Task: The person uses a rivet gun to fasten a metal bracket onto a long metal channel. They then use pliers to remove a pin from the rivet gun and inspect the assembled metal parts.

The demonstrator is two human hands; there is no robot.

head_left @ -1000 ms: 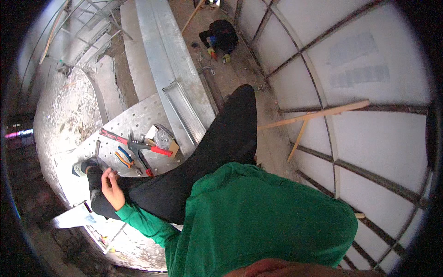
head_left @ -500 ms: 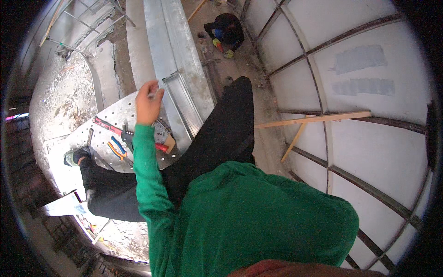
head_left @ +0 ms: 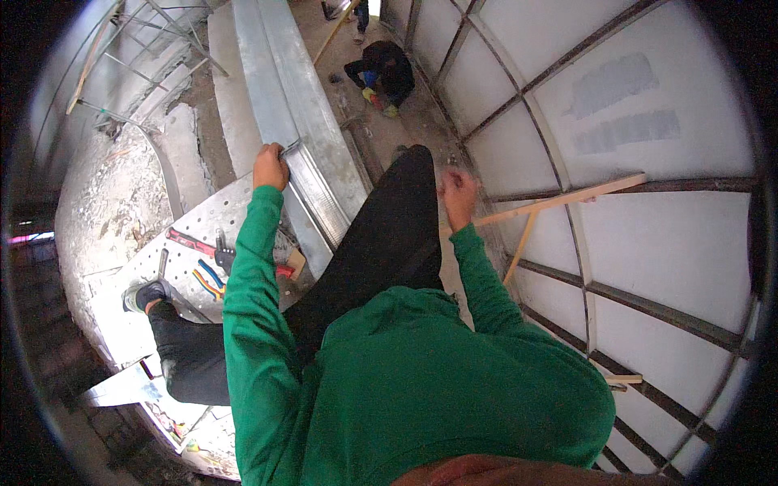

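My left hand [head_left: 270,168] is closed at the far end of a ribbed metal channel [head_left: 311,182], its fingers over the channel's edge. The channel lies lengthwise on a wide galvanized metal beam [head_left: 344,154] and runs toward my raised knee. To the right of that knee, my right hand [head_left: 459,197] is lifted with its fingers curled together. It is slightly blurred, and whatever it may hold cannot be made out. Left of the channel, pliers [head_left: 209,277] with blue and orange handles and a long red hand tool [head_left: 189,240] lie on a perforated metal plate [head_left: 217,212].
Beyond my knee a person [head_left: 387,73] in dark clothes and yellow gloves crouches on the floor. A white panel wall [head_left: 616,162] with dark metal framing rises at the right, a wooden strip [head_left: 567,197] in front of it. Rubble [head_left: 109,190] covers the ground at left.
My left hand has come down onto the channel's far end. My right hand has risen into view right of my knee. The view has shifted slightly, and another person's legs show at the top.
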